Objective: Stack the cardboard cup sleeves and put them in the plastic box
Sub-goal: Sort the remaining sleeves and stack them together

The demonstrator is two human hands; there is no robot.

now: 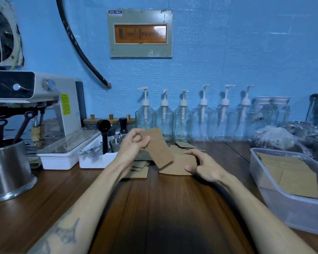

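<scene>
Above the wooden table [154, 208], the left hand [132, 145] pinches a raised cardboard sleeve [159, 149]; the right hand [202, 167] grips the flat sleeve pile [178, 166].

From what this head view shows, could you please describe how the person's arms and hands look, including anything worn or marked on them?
Both forearms are bare, with no sleeves in view. The left hand and right hand wear no gloves, and no rings or watch can be seen. The left forearm carries a dark grey tattoo near the bottom of the frame; its design is too blurred to make out.
</scene>
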